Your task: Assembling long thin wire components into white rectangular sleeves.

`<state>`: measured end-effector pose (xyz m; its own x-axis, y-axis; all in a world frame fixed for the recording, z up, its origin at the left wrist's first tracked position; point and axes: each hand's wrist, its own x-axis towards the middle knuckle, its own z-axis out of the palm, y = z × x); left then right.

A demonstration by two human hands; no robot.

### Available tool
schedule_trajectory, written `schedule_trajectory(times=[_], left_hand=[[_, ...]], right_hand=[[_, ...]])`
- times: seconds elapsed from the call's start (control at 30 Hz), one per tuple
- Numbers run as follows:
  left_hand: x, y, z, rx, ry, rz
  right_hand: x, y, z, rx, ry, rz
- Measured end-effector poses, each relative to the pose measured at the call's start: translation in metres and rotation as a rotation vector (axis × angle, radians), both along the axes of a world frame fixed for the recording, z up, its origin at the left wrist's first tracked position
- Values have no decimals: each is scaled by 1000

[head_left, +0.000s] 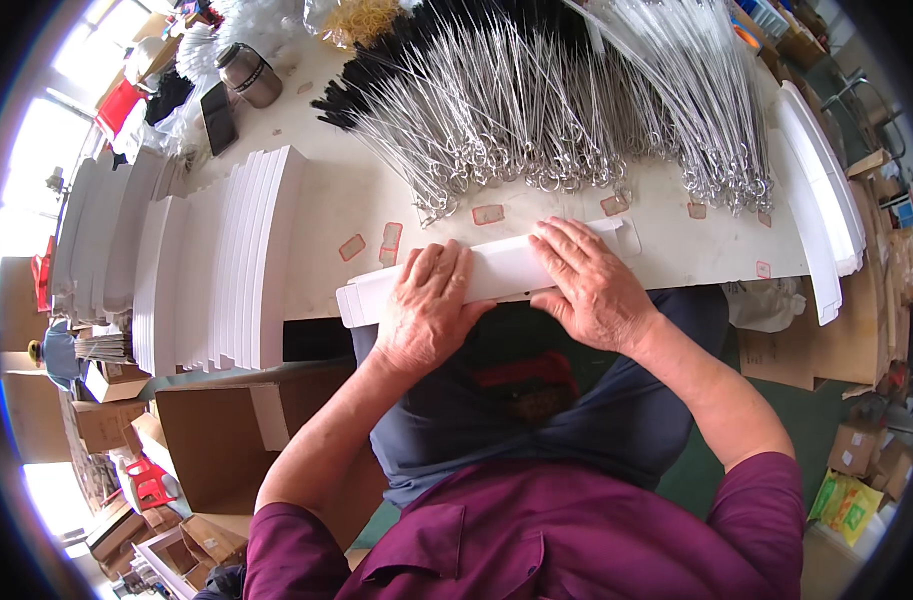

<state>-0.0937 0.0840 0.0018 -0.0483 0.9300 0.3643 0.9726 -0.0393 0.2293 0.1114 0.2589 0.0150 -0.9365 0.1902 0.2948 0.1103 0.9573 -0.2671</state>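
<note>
A long, narrow white cardboard box [501,265] lies along the near edge of the table, with flaps at both ends. My left hand [421,305] rests flat over its left part, fingers stretched out and thumb along the near side. Toward the other end my right hand [591,285] lies on the box with fingers extended and thumb pointing inward. Just beyond the hands is a big pile of thin wire brushes [516,110], their metal loop ends facing me and black bristles at the back.
White folded cartons [221,265] stand in rows on the left. More flat white cartons [821,200] lie at the table's right edge. A metal flask [248,75] and a dark phone [218,118] are at the back left. Below left is an open brown cardboard box [211,430].
</note>
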Motion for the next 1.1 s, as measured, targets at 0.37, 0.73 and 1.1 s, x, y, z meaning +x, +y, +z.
schedule_trajectory(times=[0.37, 0.73, 1.1], left_hand=[[15, -4, -9, -206, 134, 78], [-25, -49, -2, -209, 194, 253], [-38, -75, -2, -134, 291, 169]], right_hand=[[-29, -35, -14, 209, -92, 3], [33, 6, -13, 104, -168, -271], [57, 13, -10, 93, 0, -219]])
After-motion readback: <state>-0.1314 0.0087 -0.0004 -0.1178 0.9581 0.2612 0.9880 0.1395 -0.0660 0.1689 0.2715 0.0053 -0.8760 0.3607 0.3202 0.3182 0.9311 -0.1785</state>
